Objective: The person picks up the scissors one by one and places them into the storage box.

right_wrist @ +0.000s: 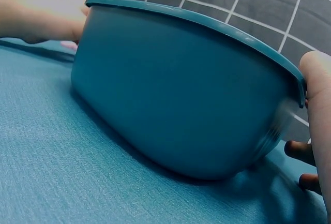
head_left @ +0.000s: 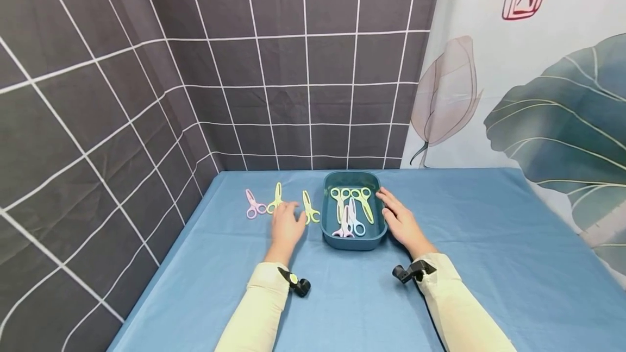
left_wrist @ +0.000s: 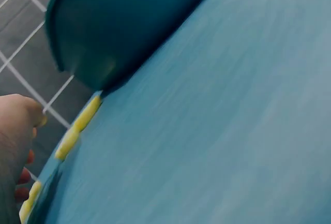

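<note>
My left hand (head_left: pixel 286 227) reaches over the cloth between two yellow-green scissors, its fingers loosely bent and holding nothing. One pair of yellow-green scissors (head_left: pixel 277 194) lies just beyond its fingertips, partly hidden by them; another pair of yellow scissors (head_left: pixel 307 202) is right of the thumb. Pink scissors (head_left: pixel 251 202) lie farther left. At the right side of the teal basin (head_left: pixel 352 244), my right hand (head_left: pixel 402 221) touches the rim with its thumb side, fingers extended along the wall. Inside the basin are yellow-green scissors (head_left: pixel 364 203), pink scissors (head_left: pixel 344 225) and blue scissors (head_left: pixel 353 216).
A blue cloth (head_left: pixel 489 232) covers the table, which ends against a dark wall hanging (head_left: pixel 293 69) with white grid lines. On the right hangs a pale curtain (head_left: pixel 455 10) with leaf prints. Each wrist carries a small black camera (head_left: pixel 413 271).
</note>
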Tool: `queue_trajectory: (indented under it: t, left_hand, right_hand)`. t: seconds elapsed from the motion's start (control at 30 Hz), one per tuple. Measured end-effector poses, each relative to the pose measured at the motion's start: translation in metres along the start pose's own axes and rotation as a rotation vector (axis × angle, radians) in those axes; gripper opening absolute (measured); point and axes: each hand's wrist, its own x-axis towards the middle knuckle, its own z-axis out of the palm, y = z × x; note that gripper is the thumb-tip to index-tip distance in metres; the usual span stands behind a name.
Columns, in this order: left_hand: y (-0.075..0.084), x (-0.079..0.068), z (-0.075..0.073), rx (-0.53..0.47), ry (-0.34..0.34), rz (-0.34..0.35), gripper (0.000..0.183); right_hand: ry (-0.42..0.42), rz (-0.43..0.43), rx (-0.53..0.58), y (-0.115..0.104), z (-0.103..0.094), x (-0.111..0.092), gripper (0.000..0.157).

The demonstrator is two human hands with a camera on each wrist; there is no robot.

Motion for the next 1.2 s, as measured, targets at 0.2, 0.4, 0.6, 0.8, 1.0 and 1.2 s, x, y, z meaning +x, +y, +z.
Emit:
queue_trajectory:
  t: [0.2, 0.4, 0.6, 0.8, 1.0, 1.2]
  left_hand:
    - [0.01, -0.005, 0.014, 0.007, -0.107, 0.034, 0.04]
    - [0.011, -0.006, 0.021, 0.062, -0.199, 0.033, 0.047]
    - [0.014, -0.005, 0.022, 0.153, -0.232, 0.036, 0.039]
    - [0.02, -0.005, 0.017, 0.251, -0.197, -0.006, 0.016]
    - [0.027, -0.004, 0.006, 0.283, -0.153, -0.053, 0.009]
    - [0.035, 0.003, -0.01, 0.264, -0.269, -0.148, 0.006]
  right_hand:
    - [-0.016, 0.008, -0.019, 0.0, 0.0, 0.0, 0.044]
    - [-0.025, 0.033, -0.012, -0.002, 0.001, -0.001, 0.045]
    - [-0.019, 0.038, -0.022, -0.002, 0.003, 0.0, 0.045]
    - [-0.013, 0.034, -0.011, -0.004, 0.003, 0.0, 0.045]
    - [-0.005, 0.025, -0.009, -0.003, 0.003, 0.0, 0.045]
    - [0.0, 0.019, -0.01, 0.0, 0.001, 0.0, 0.045]
